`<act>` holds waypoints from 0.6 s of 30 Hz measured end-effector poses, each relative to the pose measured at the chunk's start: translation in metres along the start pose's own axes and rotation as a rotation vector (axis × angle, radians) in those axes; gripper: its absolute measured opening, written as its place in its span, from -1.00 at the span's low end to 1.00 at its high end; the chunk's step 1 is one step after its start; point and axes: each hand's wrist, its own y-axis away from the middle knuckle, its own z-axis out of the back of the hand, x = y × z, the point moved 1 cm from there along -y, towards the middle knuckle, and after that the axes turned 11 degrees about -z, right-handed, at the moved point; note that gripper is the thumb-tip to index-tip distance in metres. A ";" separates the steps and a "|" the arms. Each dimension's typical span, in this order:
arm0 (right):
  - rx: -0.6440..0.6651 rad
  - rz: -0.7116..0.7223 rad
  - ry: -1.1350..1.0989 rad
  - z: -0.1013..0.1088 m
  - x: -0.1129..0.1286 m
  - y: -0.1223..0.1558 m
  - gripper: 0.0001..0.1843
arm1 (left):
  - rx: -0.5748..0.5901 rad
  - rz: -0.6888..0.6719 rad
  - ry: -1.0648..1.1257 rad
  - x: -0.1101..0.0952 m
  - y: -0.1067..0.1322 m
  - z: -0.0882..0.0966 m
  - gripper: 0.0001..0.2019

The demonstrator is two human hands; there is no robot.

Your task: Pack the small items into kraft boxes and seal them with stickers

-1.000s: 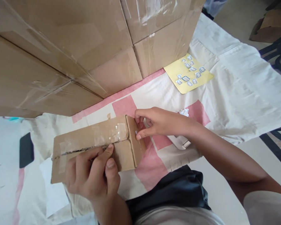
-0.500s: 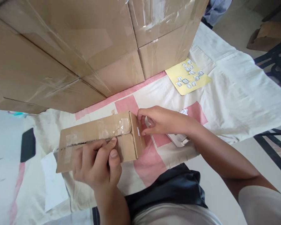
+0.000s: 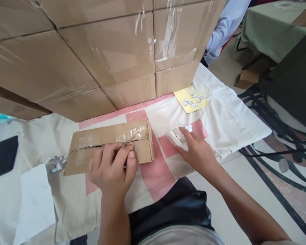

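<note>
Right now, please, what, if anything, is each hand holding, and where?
The left hand holds the box at its top seam; the right hand spans the right side of the white device, grip unclear.

No readable text anywhere tbh, the little stickers (image 3: 190, 102) on the yellow sheet (image 3: 180, 95) are too small to read.

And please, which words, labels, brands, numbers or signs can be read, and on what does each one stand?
No text can be read.
Small outlined labels on the yellow sheet: too small to read.
White object at the right hand: too blurred to tell.
Cardboard box under the left hand: no readable print.
</note>
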 end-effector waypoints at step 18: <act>0.287 0.662 -0.078 0.009 0.065 -0.224 -0.32 | -0.039 -0.030 0.011 -0.003 0.003 0.005 -0.93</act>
